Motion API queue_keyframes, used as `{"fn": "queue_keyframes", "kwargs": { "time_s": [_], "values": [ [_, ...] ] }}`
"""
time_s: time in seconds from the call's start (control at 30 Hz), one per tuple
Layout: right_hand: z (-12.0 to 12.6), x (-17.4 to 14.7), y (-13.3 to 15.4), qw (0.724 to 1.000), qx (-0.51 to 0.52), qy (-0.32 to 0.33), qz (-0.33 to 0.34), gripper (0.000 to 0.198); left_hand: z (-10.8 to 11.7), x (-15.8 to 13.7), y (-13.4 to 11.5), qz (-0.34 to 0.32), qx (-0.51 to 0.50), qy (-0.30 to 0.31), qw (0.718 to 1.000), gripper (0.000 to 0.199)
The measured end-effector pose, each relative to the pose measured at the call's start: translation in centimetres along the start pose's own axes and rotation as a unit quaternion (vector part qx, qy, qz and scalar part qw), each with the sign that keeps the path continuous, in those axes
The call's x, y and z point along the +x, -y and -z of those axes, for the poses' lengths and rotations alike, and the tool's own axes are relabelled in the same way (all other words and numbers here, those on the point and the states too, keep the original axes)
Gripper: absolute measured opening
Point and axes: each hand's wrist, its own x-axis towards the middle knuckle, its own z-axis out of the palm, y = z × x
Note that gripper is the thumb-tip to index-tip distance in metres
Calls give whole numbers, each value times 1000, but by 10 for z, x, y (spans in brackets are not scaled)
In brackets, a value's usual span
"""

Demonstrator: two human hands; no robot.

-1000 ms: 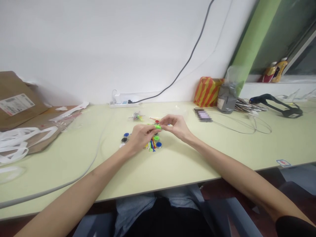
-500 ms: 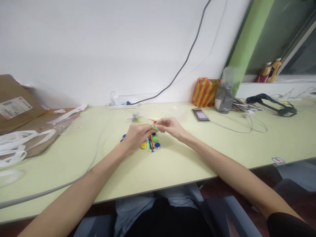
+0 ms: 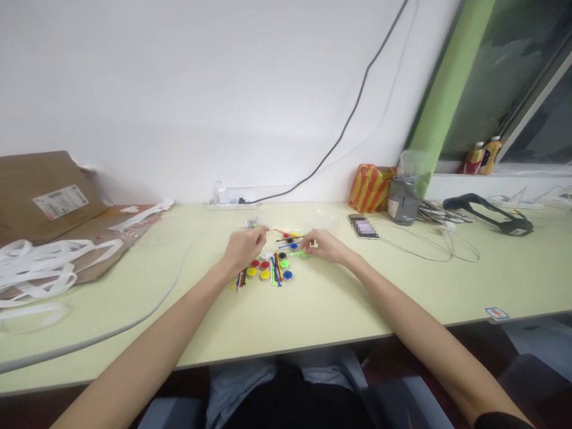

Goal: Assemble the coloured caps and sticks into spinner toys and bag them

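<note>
My right hand (image 3: 326, 245) is closed at the fingertips on a green plastic spinner (image 3: 297, 254), its arrow lying to the left at the table top. Just left of it lie a blue spinner (image 3: 293, 245) and a black arrow (image 3: 288, 240). Loosely curled, my left hand (image 3: 245, 246) hovers over the left of the parts, thumb and finger apart with nothing visible between them. Below the hands are round pieces: red (image 3: 265, 265), yellow (image 3: 265, 276), green (image 3: 285, 264) and blue (image 3: 288, 276). A bunch of coloured arrow sticks (image 3: 276, 271) lies among them.
A cardboard box (image 3: 44, 196) and white strapping (image 3: 58, 268) occupy the left. A grey cable (image 3: 134, 328) crosses the table. Behind stands a power strip (image 3: 227, 202). To the right are a phone (image 3: 363, 226), striped bag (image 3: 370, 187), grey pouch (image 3: 401, 199) and black headset-like frame (image 3: 487, 214).
My hands were together around the green piece; now they are apart. The left has let go, while the right has brought the green spinner down beside the blue one. The view has shifted slightly.
</note>
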Motion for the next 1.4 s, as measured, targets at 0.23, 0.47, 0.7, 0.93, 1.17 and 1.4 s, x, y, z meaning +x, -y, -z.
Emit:
{"fn": "queue_keyframes", "kwargs": {
  "time_s": [0.23, 0.47, 0.7, 0.93, 1.17, 1.4],
  "values": [
    [-16, 5, 1, 998, -17, -42, 45, 12, 0, -2, 2, -3, -25, -4, 1000, 30],
    [-20, 9, -7, 991, -81, -98, 38, 16, 2, -2, -10, -46, -86, 7, 995, 28],
    [10, 1, -47, 949, -220, -193, -113, 65, -2, -2, -7, -69, -103, 3, 992, 28],
    [14, -4, -68, 926, -227, -256, -158, 25, -1, -1, -8, -84, -96, -1, 992, 30],
    [22, 1, -18, 872, -26, -484, -71, 24, 5, -4, -28, -93, -80, -86, 989, 35],
    [-2, 8, 30, 902, 245, -355, -23, 33, 20, -5, -56, -137, 48, -93, 985, 100]
  ]
}}
